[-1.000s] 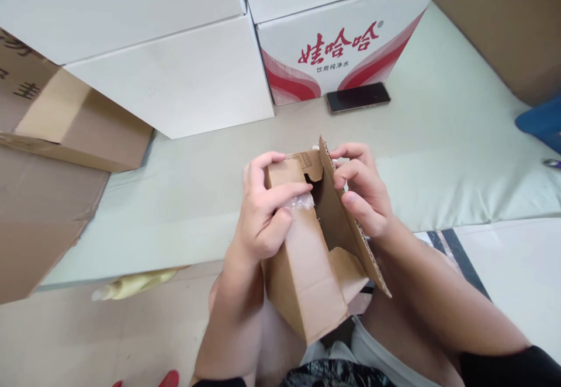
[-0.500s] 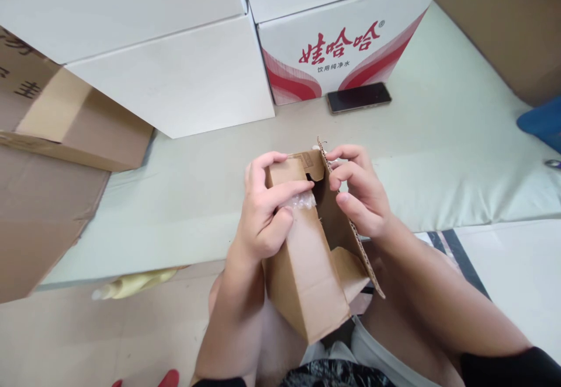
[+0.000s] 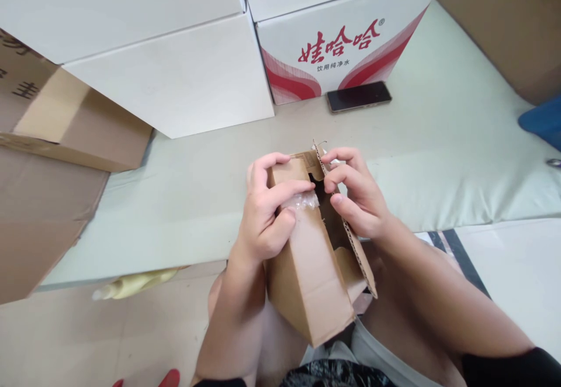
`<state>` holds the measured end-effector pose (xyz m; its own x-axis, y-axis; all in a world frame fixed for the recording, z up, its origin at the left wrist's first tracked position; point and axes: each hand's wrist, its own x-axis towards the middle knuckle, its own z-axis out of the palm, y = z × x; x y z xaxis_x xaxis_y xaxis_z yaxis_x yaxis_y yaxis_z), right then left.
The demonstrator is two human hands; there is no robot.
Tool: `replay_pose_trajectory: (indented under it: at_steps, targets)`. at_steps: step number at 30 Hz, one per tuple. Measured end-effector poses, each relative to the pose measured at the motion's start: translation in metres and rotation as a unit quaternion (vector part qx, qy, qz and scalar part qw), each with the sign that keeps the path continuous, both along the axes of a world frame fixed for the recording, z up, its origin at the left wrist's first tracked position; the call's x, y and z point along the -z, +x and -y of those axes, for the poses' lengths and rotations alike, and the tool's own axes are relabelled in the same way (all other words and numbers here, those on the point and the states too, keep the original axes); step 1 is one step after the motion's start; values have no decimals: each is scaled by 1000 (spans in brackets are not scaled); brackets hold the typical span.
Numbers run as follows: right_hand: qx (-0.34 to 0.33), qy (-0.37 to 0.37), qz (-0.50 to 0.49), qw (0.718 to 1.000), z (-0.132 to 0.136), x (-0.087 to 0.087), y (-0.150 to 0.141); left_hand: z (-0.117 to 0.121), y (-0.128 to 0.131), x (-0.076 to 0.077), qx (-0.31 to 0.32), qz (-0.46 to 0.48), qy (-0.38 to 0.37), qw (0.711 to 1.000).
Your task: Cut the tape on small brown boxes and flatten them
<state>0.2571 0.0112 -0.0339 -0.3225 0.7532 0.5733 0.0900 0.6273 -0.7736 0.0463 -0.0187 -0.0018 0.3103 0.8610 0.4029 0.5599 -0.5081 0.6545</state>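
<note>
A small brown cardboard box [image 3: 322, 276] rests over my lap, tilted, with its lid flap [image 3: 355, 252] partly raised and a narrow gap into its dark inside. My left hand [image 3: 272, 211] wraps round the far left part of the box, the index finger lying across the top beside a crumpled strip of clear tape [image 3: 305, 201]. On the opposite side, my right hand [image 3: 357, 194] has its curled fingertips and thumb at the corrugated edge of the flap. A side tab shows at the near end. What the box contains cannot be made out.
White cartons [image 3: 175, 77] stand stacked behind, one with red lettering [image 3: 337, 48]. A phone [image 3: 359, 97] lies before it on the pale green cloth [image 3: 210, 170]. Brown cartons [image 3: 105, 124] flank both sides, with a blue object [image 3: 541, 123] at right. A yellowish bottle [image 3: 135, 283] lies below the edge.
The lid flap has swung left towards the box, narrowing the gap. My right hand has moved left with it; my left hand keeps its hold almost unmoved.
</note>
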Motion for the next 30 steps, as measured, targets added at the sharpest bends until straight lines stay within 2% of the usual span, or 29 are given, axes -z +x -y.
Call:
replay_pose_trajectory:
  at_steps: [13, 30]
  targets:
    - [49, -27, -13, 998, 3, 0, 8, 0, -4, 2, -16, -17, -11, 1000]
    - [32, -16, -30, 999, 0, -1, 8, -1, -1, 3, -14, 15, 1, 1000]
